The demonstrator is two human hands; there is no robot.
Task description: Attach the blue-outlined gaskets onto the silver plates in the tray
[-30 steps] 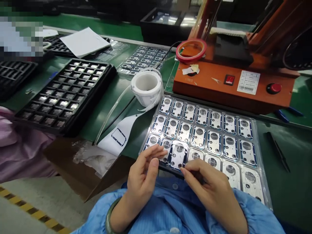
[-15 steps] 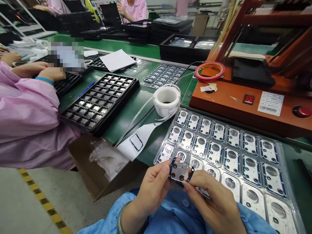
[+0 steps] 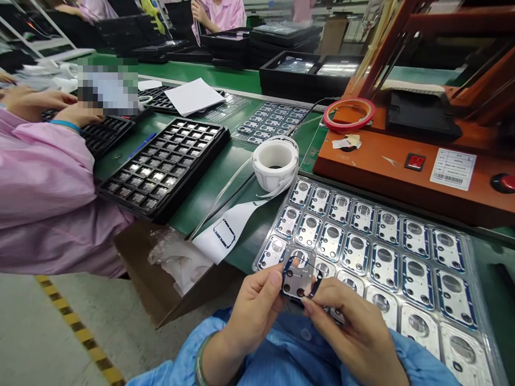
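Low in front of me, my left hand (image 3: 256,308) pinches the left edge of a small metal plate (image 3: 296,276) with round holes. My right hand (image 3: 356,324) is closed, thumb and forefinger pinching a dark blue adhesive frame (image 3: 317,285) at the plate's right side. The frame lies over or along the plate's edge; how much of it touches cannot be made out. Just beyond both hands is a clear plastic tray (image 3: 469,257) of similar plates, many with blue borders. A white strip (image 3: 205,244) bearing another blue frame trails from a white roll (image 3: 276,161).
An orange machine (image 3: 386,166) stands at the back right, a red tape roll (image 3: 348,124) on it. Left of the roll lies a black compartment tray (image 3: 161,166). Below the bench edge is a cardboard box (image 3: 148,295). A co-worker's pink sleeve (image 3: 44,171) is at the left.
My hands stay nearly in place, with the plate and frame shifting only slightly between my fingers. At the left, the co-worker's hands have moved a little leftward.
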